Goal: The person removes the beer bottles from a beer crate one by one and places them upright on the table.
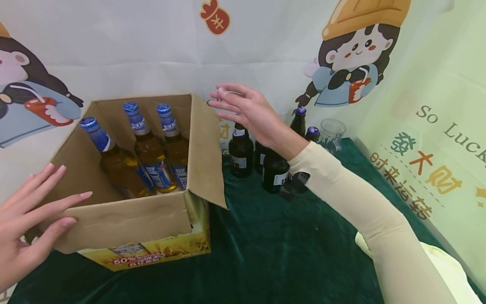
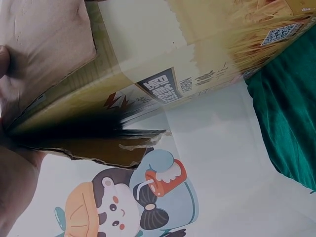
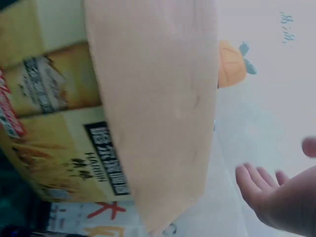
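Observation:
A cardboard beer box (image 1: 125, 219) with its flaps raised or folded outward stands at the left in the head view. Inside are three amber bottles with blue caps: one leaning bottle (image 1: 119, 166) at the left, one bottle (image 1: 152, 162) in the middle and one bottle (image 1: 176, 154) partly behind the right flap. My left hand (image 1: 15, 223) lies at the box's front left corner, fingers spread over the flap edges. Straight-fingered, my right hand (image 1: 254, 112) hovers by the back of the right flap (image 1: 205, 156). The right wrist view shows that hand (image 3: 286, 200) holding nothing, apart from the flap.
Right of the box stand several dark bottles (image 1: 241, 156), partly hidden by my right forearm. A clear glass mug (image 1: 333, 131) is behind them. Green cloth (image 1: 288, 253) covers the table, a pale cloth (image 1: 444, 266) lies at the lower right, and a printed backdrop (image 1: 152, 38) hangs behind.

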`<action>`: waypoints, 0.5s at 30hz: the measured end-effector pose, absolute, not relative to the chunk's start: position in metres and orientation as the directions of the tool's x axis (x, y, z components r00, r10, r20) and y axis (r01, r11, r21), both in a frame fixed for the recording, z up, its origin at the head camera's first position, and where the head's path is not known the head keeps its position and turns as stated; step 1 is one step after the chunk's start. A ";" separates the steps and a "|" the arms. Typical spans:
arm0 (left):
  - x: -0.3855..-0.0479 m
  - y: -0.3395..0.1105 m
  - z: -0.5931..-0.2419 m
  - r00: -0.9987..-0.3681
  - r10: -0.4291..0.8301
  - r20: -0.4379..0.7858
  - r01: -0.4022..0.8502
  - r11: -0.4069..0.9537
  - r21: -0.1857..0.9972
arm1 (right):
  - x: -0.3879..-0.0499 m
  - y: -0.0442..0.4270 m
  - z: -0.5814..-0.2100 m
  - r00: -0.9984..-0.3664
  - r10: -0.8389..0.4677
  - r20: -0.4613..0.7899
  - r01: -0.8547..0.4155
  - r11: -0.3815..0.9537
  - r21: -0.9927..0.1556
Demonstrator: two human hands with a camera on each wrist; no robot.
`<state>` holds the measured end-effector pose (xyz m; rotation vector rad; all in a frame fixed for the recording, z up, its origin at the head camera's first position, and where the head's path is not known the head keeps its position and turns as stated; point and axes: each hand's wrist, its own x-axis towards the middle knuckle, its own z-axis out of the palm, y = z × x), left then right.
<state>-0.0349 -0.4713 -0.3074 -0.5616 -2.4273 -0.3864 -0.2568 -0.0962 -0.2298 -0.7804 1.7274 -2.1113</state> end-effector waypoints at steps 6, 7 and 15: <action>-0.033 -0.468 -0.303 -0.724 0.296 0.623 0.474 0.869 0.138 | -0.267 -0.154 -0.204 -0.712 -0.686 0.152 -0.298 0.098 -0.950; -0.033 -0.467 -0.303 -0.721 0.293 0.628 0.475 0.869 0.140 | -0.269 -0.163 -0.199 -0.705 -0.696 0.140 -0.364 0.184 -0.913; -0.031 -0.465 -0.298 -0.712 0.293 0.638 0.486 0.862 0.146 | -0.290 -0.217 -0.197 -0.665 -0.747 0.022 -0.627 0.542 -0.560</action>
